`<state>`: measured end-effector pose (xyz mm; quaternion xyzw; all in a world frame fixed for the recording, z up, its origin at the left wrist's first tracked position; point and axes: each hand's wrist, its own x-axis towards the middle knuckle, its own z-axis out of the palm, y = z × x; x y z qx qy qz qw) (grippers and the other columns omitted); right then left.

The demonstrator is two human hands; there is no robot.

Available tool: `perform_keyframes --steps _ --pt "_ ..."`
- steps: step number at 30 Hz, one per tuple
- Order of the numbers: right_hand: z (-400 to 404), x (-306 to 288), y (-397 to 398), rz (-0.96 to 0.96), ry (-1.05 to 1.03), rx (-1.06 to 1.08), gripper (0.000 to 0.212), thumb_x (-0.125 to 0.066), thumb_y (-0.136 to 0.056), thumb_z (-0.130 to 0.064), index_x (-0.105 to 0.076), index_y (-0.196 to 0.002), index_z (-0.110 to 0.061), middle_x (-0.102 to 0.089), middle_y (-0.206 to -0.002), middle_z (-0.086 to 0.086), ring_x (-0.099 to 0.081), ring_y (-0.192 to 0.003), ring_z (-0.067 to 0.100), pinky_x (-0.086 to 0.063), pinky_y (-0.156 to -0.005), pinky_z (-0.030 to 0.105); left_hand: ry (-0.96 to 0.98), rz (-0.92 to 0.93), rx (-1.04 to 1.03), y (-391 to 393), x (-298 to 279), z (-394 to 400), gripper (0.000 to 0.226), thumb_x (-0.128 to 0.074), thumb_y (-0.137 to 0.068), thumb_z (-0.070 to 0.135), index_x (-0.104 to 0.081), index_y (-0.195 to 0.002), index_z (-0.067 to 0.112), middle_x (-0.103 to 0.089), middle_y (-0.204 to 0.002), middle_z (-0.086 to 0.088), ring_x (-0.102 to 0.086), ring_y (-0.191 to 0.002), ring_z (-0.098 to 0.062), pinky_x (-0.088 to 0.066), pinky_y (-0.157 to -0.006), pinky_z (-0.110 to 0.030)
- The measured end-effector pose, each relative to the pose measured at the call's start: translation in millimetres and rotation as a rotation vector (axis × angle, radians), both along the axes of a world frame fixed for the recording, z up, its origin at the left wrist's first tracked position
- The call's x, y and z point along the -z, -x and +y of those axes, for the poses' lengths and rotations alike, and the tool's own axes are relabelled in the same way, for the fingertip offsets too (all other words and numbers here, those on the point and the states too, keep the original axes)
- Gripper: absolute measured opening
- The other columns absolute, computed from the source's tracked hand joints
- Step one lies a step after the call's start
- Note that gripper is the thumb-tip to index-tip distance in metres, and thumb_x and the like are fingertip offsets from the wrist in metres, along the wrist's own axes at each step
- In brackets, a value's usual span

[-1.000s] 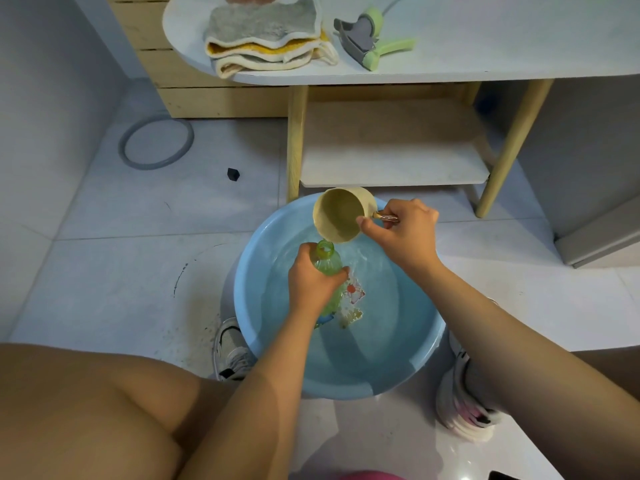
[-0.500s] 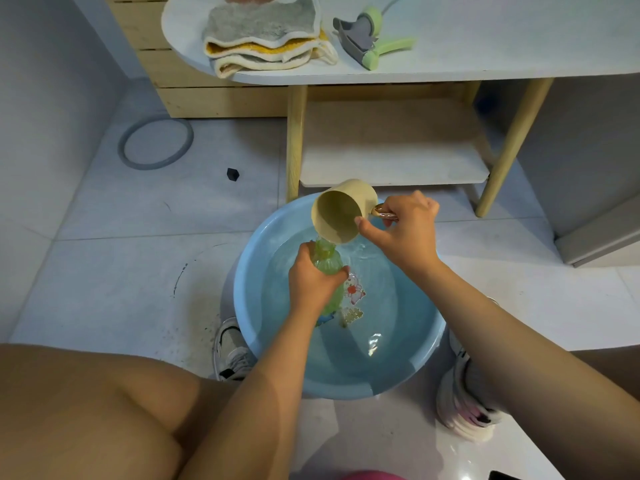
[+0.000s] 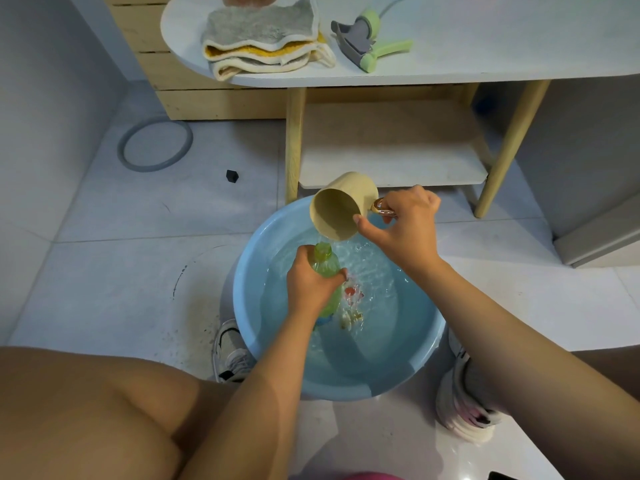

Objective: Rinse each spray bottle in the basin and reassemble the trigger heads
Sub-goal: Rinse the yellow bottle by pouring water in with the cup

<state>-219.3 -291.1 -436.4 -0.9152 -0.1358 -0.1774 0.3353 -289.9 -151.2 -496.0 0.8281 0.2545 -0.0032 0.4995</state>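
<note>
Pale floor tiles surround a blue basin [image 3: 247,306] of water. Over the basin, the left hand [image 3: 309,285] grips a green spray bottle [image 3: 325,263], fingers wrapped round it. Above the bottle, the right hand [image 3: 403,225] pinches a tilted beige cup [image 3: 341,206] by its handle, pouring water. No writing is legible.

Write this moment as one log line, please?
step: rinsing | left hand: grips green bottle over basin | right hand: tips beige cup, pouring water | trigger head: on table, unattached
</note>
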Motion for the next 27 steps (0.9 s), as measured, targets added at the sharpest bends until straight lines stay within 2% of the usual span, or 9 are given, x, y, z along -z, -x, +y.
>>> perform_keyframes --steps 7,15,27 --pt "-0.7 2.2 -1.7 -0.041 0.028 -0.003 0.038 -0.065 -0.069 -0.053 -0.047 -0.061 -0.020 -0.046 -0.057 -0.010 -0.039 -0.073 0.014 -0.014 -0.074 0.025 -0.011 0.001 -0.007 -0.4 1.6 0.1 0.057 -0.084 -0.067 0.028 -0.050 -0.112 0.018 -0.054 -0.100 0.009 -0.049 -0.091 -0.010 -0.037 -0.076 -0.021" --pt "0.7 1.2 -1.4 -0.151 0.008 -0.036 0.035 -0.061 -0.069 -0.052 -0.039 -0.064 -0.026 -0.042 -0.059 -0.014 -0.038 -0.072 0.014 -0.014 -0.076 0.023 -0.014 0.003 -0.003 0.1 1.7 0.4 0.056 -0.084 -0.067 0.028 -0.049 -0.110 0.019 -0.055 -0.100 0.009 -0.051 -0.090 -0.010 -0.038 -0.076 -0.019" --pt "1.2 5.6 -4.0 -0.234 0.057 -0.042 0.044 -0.064 -0.069 -0.050 -0.051 -0.058 -0.010 -0.055 -0.060 -0.002 -0.050 -0.070 0.024 -0.017 -0.079 0.024 -0.011 0.009 0.006 -0.1 -0.6 0.7 0.056 -0.083 -0.069 0.028 -0.048 -0.113 0.018 -0.054 -0.102 0.008 -0.049 -0.092 -0.010 -0.038 -0.076 -0.021"
